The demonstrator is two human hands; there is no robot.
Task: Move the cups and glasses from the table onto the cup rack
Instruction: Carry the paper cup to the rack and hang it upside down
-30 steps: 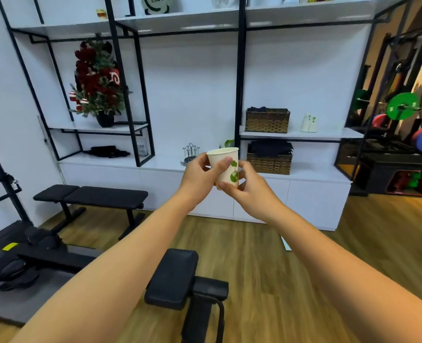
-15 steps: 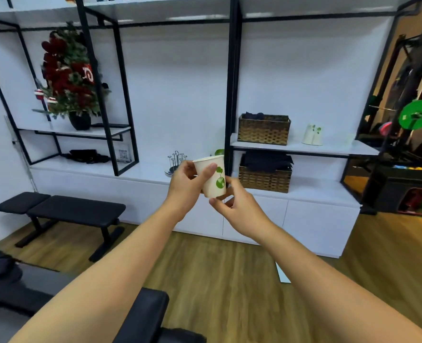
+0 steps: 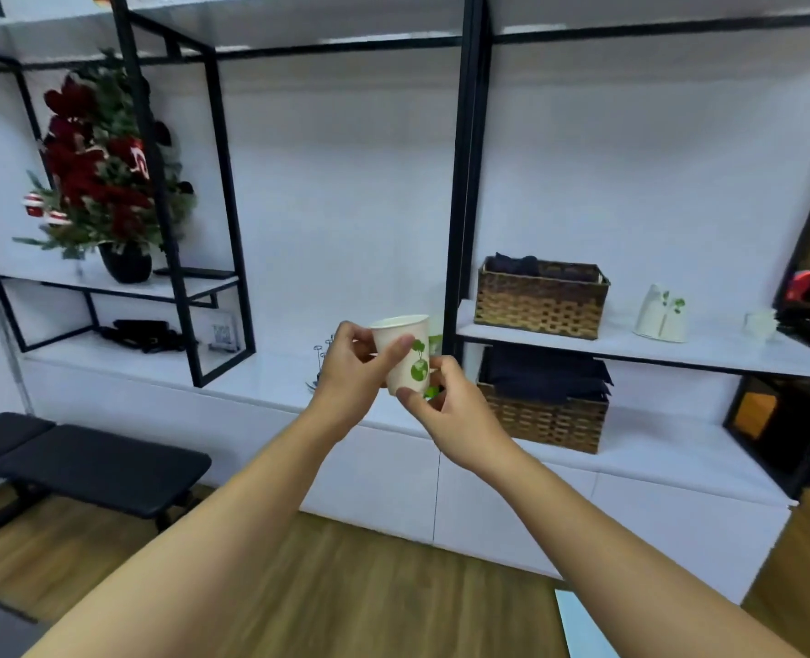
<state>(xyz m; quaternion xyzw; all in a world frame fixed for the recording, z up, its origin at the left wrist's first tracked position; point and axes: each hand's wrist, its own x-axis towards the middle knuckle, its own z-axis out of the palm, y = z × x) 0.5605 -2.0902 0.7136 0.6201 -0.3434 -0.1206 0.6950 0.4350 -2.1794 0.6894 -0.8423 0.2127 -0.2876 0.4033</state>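
Both hands grip one upright paper cup [image 3: 404, 351]: left hand [image 3: 352, 376] at 9 o'clock, right hand [image 3: 448, 410] at 5 o'clock.

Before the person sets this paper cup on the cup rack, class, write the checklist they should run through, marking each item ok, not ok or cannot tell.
1. Paper cup held securely: ok, left hand grips its side, right hand supports its base.
2. Cup turned mouth-down for a peg: not ok, it is upright, slightly tilted.
3. Cup empty: cannot tell, inside not visible.
4. Cup rack in sight: ok, partly hidden behind the left hand on the white counter.
5. Free pegs: cannot tell, mostly hidden.
6. Rack within reach: not ok, seemingly beyond the hands.
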